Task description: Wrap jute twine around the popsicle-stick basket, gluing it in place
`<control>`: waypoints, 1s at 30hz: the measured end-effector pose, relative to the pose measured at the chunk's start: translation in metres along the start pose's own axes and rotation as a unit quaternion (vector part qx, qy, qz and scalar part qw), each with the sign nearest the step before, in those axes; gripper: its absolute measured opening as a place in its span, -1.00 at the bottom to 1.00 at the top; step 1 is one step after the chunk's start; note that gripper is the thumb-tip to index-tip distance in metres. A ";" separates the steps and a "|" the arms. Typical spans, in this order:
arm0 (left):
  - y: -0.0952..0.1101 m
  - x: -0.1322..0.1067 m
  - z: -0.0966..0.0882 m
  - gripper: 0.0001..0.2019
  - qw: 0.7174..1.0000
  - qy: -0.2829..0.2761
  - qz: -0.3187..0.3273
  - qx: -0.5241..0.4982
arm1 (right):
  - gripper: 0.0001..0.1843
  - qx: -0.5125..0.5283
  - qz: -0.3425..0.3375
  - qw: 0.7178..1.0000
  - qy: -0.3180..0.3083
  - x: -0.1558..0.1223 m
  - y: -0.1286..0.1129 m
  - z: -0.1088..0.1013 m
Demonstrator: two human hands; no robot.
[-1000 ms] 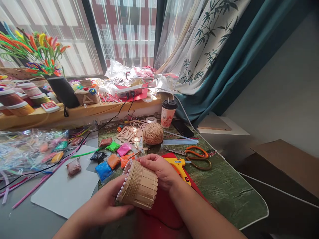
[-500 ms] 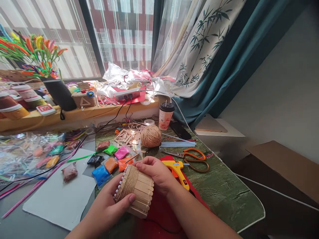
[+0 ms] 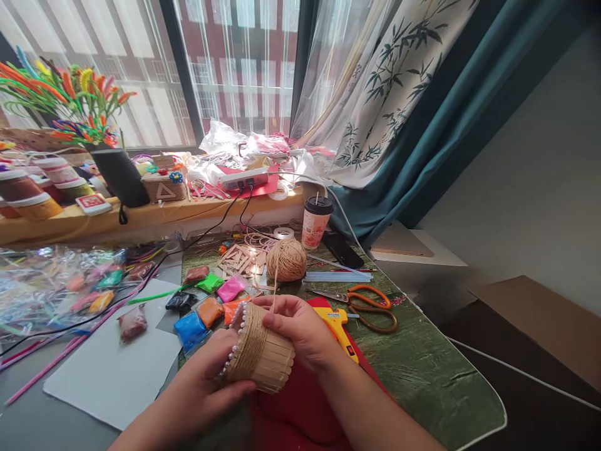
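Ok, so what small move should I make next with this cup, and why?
Probably turn the cup slightly with your left hand while your right hand guides the twine snugly: the twine runs from its ball to your right fingers, and the sticks beyond the wound band are bare.

Ahead of your grip, daylight comes through a window with a dark frame, and you can see a reddish building outside. Below it, a sill runs leftward. Your grip sits above a green tabletop. Right of it hang a bamboo-print curtain and a teal one, beside a grey wall; the dim patch there may be floor.
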State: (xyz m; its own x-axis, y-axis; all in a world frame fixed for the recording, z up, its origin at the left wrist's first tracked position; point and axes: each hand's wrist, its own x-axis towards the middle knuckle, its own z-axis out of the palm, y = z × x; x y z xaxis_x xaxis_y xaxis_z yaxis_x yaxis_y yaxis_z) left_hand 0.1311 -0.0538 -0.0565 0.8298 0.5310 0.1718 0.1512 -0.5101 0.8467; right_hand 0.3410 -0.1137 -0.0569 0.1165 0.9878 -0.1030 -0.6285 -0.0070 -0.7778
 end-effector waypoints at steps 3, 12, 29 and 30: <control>0.001 -0.001 0.003 -0.59 0.997 0.050 -0.052 0.012 | -0.60 -0.031 -0.019 0.999 0.024 0.001 0.003 0.002; 0.016 0.006 0.011 -0.75 0.987 0.061 -0.139 -0.045 | -0.60 -0.055 -0.014 0.998 -0.005 0.000 0.011 0.006; 0.009 0.003 0.007 -0.88 1.000 -0.003 -0.001 -0.008 | -0.73 -0.011 -0.021 1.000 0.021 0.005 0.012 -0.002; 0.010 0.003 0.005 -0.90 1.000 -0.010 0.027 0.003 | -0.73 -0.001 -0.018 1.000 0.020 0.005 0.013 -0.001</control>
State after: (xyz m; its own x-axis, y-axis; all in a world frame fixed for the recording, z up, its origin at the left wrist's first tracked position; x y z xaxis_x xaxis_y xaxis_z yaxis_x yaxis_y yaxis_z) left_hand 0.1378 -0.0606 -0.0500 0.8478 0.4886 0.2063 0.1096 -0.5420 0.8332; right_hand 0.3346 -0.1089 -0.0682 0.1691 0.9805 -0.1001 -0.6212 0.0272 -0.7831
